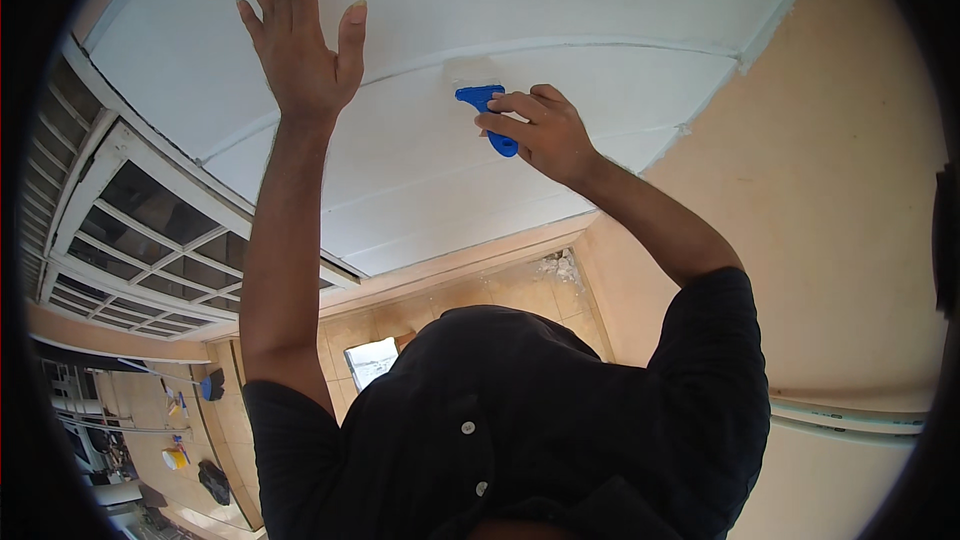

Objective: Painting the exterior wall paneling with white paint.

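Overhead spreads a white panelled ceiling (600, 0) with seams running across it. My right hand (548, 135) grips a putty knife with a blue handle (503, 143). Its wide blade (470, 70) lies against the ceiling just below a long seam. To the left, my left hand (305, 60) is raised with the fingers stretched out and holds nothing. Its palm seems to rest on the white surface, though contact cannot be made out for certain.
White-framed windows (150, 230) line the left side, and a peach wall (820, 190) rises on the right. Below are a white rectangular item (370, 360), rubble (563, 265) in a corner, a yellow container (175, 458) and a black bag (213, 483). Pale strips (850, 420) run along the right wall.
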### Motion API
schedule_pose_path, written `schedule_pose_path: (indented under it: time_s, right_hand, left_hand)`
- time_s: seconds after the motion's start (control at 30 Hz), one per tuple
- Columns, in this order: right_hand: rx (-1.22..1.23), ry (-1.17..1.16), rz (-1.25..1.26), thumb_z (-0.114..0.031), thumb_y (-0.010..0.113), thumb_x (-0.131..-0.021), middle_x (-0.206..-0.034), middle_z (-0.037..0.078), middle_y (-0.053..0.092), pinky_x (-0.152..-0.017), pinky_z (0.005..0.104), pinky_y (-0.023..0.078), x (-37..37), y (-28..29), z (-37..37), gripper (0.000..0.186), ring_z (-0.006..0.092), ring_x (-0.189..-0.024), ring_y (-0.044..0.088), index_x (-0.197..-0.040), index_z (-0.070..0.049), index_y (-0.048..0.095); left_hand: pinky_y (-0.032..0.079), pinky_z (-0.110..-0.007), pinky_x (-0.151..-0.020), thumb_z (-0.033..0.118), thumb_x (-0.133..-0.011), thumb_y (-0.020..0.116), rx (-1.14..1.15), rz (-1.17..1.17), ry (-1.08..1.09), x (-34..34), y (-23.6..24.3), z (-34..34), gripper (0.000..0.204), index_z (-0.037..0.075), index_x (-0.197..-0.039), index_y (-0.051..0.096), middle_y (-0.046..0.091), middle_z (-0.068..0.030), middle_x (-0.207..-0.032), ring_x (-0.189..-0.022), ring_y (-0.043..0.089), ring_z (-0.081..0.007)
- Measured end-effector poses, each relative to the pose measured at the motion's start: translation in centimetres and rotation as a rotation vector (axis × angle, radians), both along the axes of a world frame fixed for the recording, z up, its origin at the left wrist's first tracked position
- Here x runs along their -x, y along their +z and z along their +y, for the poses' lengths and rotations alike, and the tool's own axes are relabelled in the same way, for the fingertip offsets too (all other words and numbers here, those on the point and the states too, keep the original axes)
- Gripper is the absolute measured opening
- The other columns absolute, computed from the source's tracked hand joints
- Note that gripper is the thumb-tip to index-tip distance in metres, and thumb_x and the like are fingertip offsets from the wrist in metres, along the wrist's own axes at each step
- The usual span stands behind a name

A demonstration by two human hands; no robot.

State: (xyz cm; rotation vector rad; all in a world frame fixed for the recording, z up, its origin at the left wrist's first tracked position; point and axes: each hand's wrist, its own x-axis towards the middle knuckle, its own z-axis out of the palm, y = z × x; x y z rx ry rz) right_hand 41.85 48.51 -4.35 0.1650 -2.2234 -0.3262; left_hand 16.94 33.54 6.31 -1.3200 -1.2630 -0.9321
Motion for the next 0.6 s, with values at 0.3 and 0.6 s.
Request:
schedule_pose_path:
  time_s: [0.3, 0.6]
  right_hand:
    - [0.303, 0.058, 0.123, -0.014, 0.080, -0.087, -0.107, 0.009, 0.074, -0.079, 0.0364, 0.055, 2.3, 17.8, 0.5, 0.023, 0.0238, -0.094, 0.071, -0.109, -0.012, 0.077]
    - [-0.294, -0.070, 0.327, -0.016, 0.078, -0.084, -0.116, 0.002, 0.071, -0.076, 0.0324, 0.051, 4.3, 5.5, 1.3, 0.028, 0.0198, -0.118, 0.070, -0.110, -0.024, 0.076]
  left_hand:
    - [0.011, -0.075, -0.117, 0.051, -0.104, 0.049, -0.041, 0.003, -0.021, 0.7, 0.5, -0.4, 0.082, -0.002, -0.161, 0.026, 0.029, -0.0261, -0.166, -0.155, 0.014, -0.0540]
    - [0.010, -0.074, -0.117, 0.051, -0.104, 0.049, -0.050, -0.040, 0.010, 1.7, 0.0, -1.8, 0.082, -0.002, -0.161, 0.025, 0.027, -0.0252, -0.167, -0.155, 0.013, -0.0538]
